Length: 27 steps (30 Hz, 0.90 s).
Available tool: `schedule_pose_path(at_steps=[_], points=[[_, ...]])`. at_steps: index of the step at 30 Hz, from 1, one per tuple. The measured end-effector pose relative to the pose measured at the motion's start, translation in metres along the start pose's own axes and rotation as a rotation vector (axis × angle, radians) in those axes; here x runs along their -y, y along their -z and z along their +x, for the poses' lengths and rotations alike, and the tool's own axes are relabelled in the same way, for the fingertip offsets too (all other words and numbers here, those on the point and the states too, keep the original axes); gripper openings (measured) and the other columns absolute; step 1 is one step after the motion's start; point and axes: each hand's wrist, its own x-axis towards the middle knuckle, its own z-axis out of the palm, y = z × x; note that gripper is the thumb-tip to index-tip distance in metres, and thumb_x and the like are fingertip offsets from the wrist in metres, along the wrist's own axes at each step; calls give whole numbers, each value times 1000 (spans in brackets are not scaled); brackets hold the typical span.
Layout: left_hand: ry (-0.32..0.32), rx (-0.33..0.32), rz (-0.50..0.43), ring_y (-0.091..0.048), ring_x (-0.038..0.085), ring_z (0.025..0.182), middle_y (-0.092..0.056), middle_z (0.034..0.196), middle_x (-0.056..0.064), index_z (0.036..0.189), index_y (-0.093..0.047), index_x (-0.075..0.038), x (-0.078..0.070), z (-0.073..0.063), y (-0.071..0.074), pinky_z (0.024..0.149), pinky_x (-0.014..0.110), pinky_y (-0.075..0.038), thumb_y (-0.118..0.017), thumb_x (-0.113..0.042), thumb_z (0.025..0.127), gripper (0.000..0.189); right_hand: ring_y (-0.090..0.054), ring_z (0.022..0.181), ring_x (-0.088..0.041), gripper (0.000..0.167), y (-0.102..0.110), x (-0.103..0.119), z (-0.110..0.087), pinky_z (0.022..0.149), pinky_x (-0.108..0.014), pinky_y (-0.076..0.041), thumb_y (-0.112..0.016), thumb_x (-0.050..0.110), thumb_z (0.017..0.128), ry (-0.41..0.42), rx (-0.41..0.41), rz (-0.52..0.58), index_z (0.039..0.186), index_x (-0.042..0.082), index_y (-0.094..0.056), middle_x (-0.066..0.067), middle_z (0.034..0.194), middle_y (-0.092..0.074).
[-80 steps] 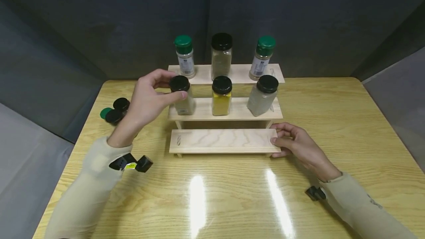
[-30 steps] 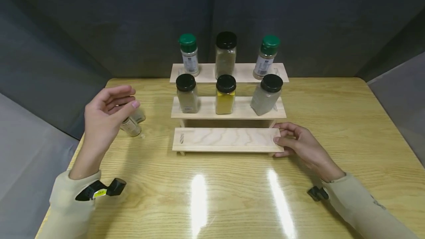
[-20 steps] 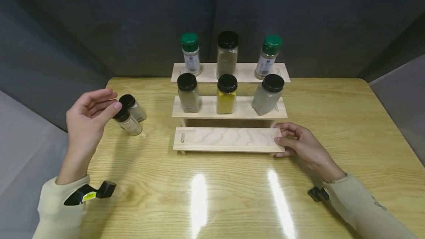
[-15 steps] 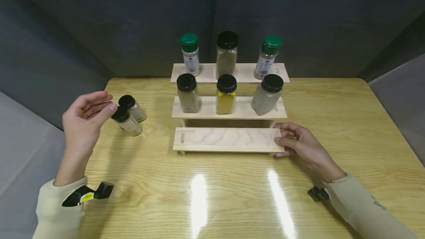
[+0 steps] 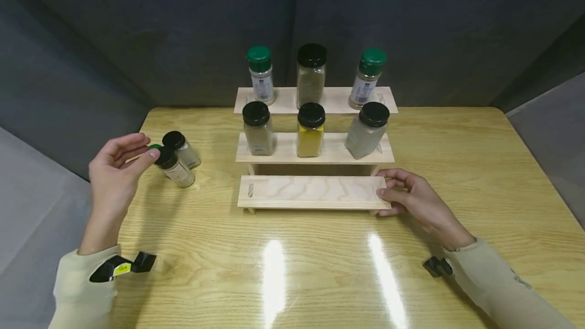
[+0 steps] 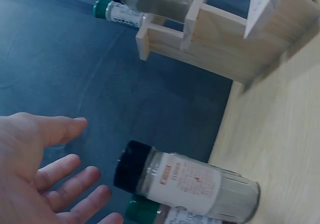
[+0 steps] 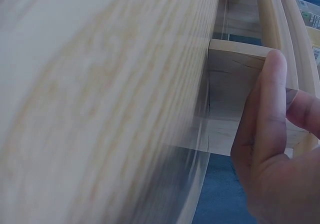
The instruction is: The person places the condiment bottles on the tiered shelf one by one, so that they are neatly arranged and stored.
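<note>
My left hand (image 5: 114,174) hovers at the table's left side, fingers spread and holding nothing. Close beside its fingertips stands a black-lidded spice jar (image 5: 181,172) with a white label, also large in the left wrist view. Another black-lidded jar (image 5: 186,152) is just behind it, and a green lid (image 5: 155,146) shows partly hidden. My right hand (image 5: 418,204) grips the right end of the lowest step of a wooden spice rack (image 5: 315,192), thumb on the front and fingers around the side panel.
On the rack's middle step stand three black-lidded jars, the central jar (image 5: 311,138) with yellow contents. The top step bears two green-lidded shakers (image 5: 262,85) and a tall black-lidded jar (image 5: 312,83). A dark curtain (image 5: 192,29) hangs behind the table (image 5: 320,268).
My left hand has let go of the left jar on the middle step and moved left to the jars on the table. My right hand has stayed on the rack.
</note>
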Motion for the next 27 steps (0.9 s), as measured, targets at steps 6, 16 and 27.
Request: schedule_pose_path(at_steps=[6, 16, 27], points=[[22, -5, 136, -67, 13, 111, -73, 120, -2, 129, -76, -5, 10, 0, -3, 87, 12, -57, -84, 4, 94, 38, -65, 82, -17, 43, 1, 0, -1, 75, -44, -70, -68, -8, 103, 3, -2, 7, 142, -14, -50, -14, 106, -52], [32, 10, 287, -60, 8, 113, -66, 123, -12, 136, -72, -5, 21, -2, -4, 85, 14, -55, -85, -4, 95, 43, -66, 81, -18, 46, 0, 0, 0, 76, -44, -70, -68, -5, 104, -8, -3, -33, 144, -14, -49, -15, 108, -51], [-38, -2, 364, -58, 8, 111, -69, 126, -5, 136, -71, 0, 24, -6, -9, 89, 20, -51, -87, -4, 94, 45, -68, 81, -19, 43, 0, -1, 0, 74, -43, -70, -69, -7, 103, -8, -4, 1, 142, -13, -50, -14, 107, -53]])
